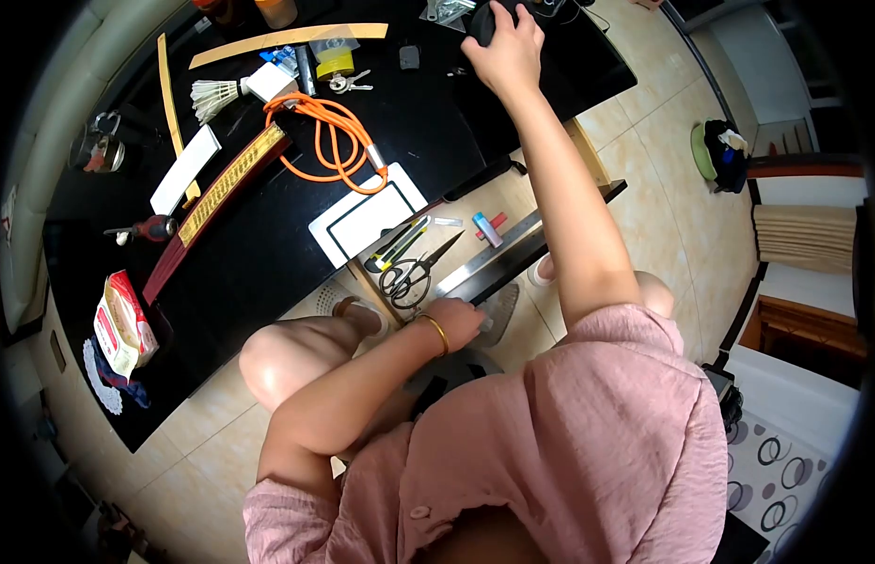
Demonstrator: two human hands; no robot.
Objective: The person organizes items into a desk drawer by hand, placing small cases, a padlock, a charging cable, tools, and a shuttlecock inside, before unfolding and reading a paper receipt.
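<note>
My right hand (508,47) reaches to the far edge of the black table, its thumb and fingers around a black rounded object (480,26) whose kind I cannot make out. My left hand (456,322), with a gold bangle at the wrist, has its fingers curled over the front of an open drawer (512,256). In the drawer lie black-handled scissors (414,274), a yellow-and-black utility knife (397,246), a small blue-and-pink tube (487,229) and a red piece partly behind it.
On the table (240,254) lie a looped orange cable (334,141), a white-framed tablet-like panel (367,214), a shuttlecock (214,97), keys (351,82), a screwdriver (155,228), curved strips (287,42) and an opened tissue pack (125,324). My knees flank the drawer.
</note>
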